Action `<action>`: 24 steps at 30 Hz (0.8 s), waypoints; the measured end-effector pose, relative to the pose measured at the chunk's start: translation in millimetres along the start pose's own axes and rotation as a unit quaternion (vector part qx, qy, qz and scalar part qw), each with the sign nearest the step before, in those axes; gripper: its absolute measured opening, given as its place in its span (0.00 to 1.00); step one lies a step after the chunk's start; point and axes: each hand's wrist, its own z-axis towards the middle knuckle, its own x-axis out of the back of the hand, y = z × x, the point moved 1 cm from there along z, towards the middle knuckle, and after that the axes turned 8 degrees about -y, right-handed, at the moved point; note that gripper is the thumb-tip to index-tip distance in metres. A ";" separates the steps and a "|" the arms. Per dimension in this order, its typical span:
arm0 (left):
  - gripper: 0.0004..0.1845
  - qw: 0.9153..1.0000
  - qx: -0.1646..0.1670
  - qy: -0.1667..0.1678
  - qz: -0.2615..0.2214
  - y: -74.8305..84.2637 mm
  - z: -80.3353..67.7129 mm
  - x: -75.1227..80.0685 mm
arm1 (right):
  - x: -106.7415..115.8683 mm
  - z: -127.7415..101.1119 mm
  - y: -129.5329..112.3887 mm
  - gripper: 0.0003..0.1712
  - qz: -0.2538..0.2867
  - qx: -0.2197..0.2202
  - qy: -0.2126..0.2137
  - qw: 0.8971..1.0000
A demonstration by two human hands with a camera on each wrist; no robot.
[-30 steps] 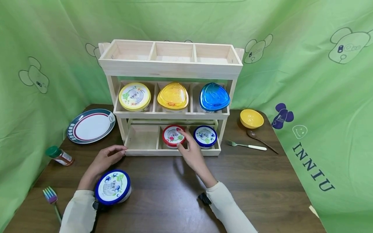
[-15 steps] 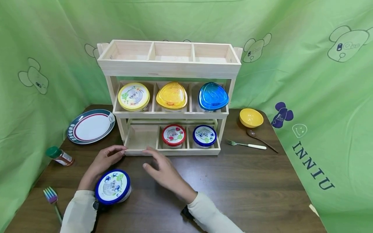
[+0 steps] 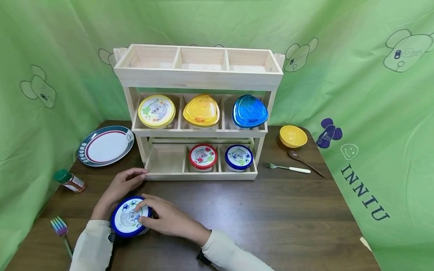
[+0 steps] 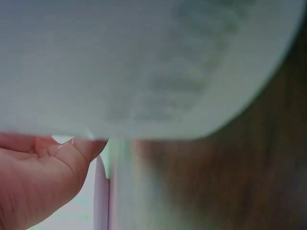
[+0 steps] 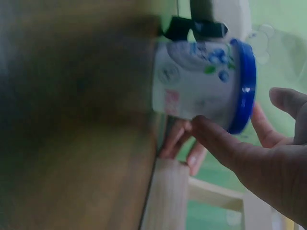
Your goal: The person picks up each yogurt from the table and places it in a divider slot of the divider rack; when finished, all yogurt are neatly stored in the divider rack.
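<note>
My left hand lies relaxed and holds nothing, fingertips touching the front edge of the wooden rack. Just right of its wrist, the blue-lidded tub stands on the table; my right hand curls around its lid and wall.

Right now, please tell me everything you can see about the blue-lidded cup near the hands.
The blue-lidded cup is a round white tub, seemingly plastic, with a blueberry print on its side and a blue-rimmed lid with a white printed label. The lid is on. It stands upright on the dark wooden table, in front of the wooden rack. The right hand touches it, fingers on the lid and thumb at its side. The left hand lies just behind the cup, on the table.
</note>
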 end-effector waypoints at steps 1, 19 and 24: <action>0.22 1.000 0.000 0.000 0.003 -0.2 0.0 0.3 | -2.2 0.7 1.1 0.15 0.003 -0.001 -0.005 1.000; 0.22 1.000 0.012 0.003 0.010 -3.1 3.3 -0.4 | 9.1 -0.5 11.3 0.13 0.100 0.011 0.082 0.992; 0.22 0.999 0.046 0.005 -0.006 -3.9 2.6 -1.4 | 37.0 -20.7 16.8 0.13 0.141 -0.012 0.126 0.982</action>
